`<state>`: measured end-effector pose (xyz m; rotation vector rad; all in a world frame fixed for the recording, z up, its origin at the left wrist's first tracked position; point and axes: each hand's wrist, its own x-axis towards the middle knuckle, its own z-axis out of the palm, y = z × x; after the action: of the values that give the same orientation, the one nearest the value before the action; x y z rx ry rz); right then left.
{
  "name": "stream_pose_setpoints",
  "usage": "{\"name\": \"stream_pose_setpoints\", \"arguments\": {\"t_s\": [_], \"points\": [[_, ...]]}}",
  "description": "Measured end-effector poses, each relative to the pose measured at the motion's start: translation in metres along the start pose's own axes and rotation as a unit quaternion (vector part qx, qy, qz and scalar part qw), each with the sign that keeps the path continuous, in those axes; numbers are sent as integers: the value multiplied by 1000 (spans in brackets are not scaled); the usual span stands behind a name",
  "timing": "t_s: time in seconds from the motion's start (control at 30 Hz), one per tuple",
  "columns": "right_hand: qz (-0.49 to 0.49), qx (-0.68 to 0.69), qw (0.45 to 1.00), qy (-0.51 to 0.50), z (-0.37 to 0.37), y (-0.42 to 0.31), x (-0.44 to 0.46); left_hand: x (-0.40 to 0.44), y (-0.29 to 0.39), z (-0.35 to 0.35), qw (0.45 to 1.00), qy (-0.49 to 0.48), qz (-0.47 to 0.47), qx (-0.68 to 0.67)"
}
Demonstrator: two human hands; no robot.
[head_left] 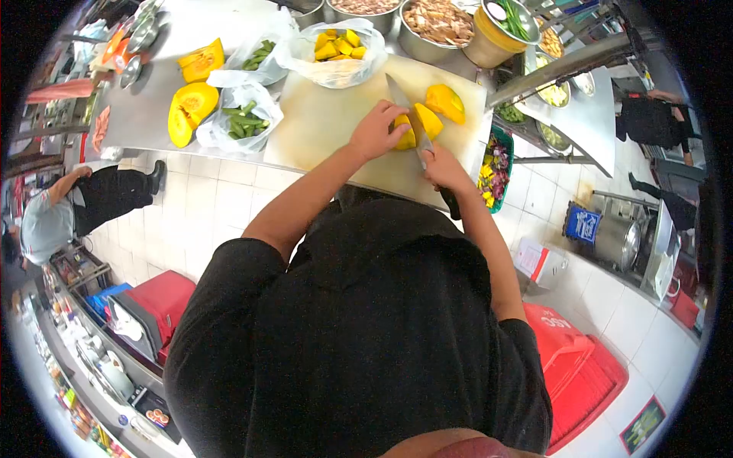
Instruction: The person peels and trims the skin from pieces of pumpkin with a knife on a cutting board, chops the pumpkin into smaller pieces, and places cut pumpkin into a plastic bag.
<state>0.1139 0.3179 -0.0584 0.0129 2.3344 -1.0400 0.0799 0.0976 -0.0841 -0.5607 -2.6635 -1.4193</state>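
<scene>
My right hand [447,169] is wrapped round the handle of a kitchen knife [398,93]. Its blade lies between two chunks of pumpkin on a pale cutting board [321,122]. With bent fingers, my left hand [376,131] grips the left pumpkin piece [403,136], close to the blade and partly covering the piece. Right of the blade is another pumpkin piece [430,120], and a larger peeled chunk [445,104] lies beyond it. A plastic-lined bowl [330,67] at the board's far edge holds yellow pumpkin cubes.
Unpeeled pumpkin wedges [191,111] and bags of okra [243,124] lie on the left of the steel table. Metal bowls of sliced food [437,27] stand behind the board. A green basket of scraps [498,168] is at its right. Other people [53,210] stand at both sides.
</scene>
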Motion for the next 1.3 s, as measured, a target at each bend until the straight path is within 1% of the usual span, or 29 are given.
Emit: {"name": "stream_pose_setpoints", "arguments": {"t_s": [0.07, 0.1, 0.2, 0.3, 0.5, 0.7, 0.8, 0.9, 1.03, 1.1, 1.2, 1.3], "points": [[17, 68, 998, -3, -5, 2, -7, 3, -3, -8, 999, -25, -26, 26], [5, 33, 999, 29, -4, 8, -9, 3, -6, -10, 998, -41, -41, 37], [-20, -71, 991, 115, 1, 28, -13, -5, -19, -27, 997, -31, -56, 32], [-75, -115, 980, 142, 5, 30, -34, -26, -27, -44, 994, -23, -99, 27], [-22, -93, 987, 125, 33, 21, -71, -50, -4, -43, 996, 23, 6, 81], [21, -109, 989, 98, 61, 4, -90, -43, -13, -37, 996, -8, 9, 86], [47, -96, 990, 97, 71, -13, -99, -44, -12, -42, 994, -5, 45, 97], [62, -78, 988, 117, 74, -34, -106, -42, -16, -36, 994, 24, 42, 95], [97, -68, 979, 163, 82, -31, -107, -37, -16, -36, 991, 11, 56, 122], [108, -80, 979, 152, 87, -23, -111, -34, -16, -37, 989, 8, 71, 126], [93, -95, 984, 121, 91, -18, -115, -31, -22, -31, 992, 34, 45, 109], [75, -105, 987, 100, 86, -24, -118, -31, -33, -39, 995, 49, -1, 89]]}}
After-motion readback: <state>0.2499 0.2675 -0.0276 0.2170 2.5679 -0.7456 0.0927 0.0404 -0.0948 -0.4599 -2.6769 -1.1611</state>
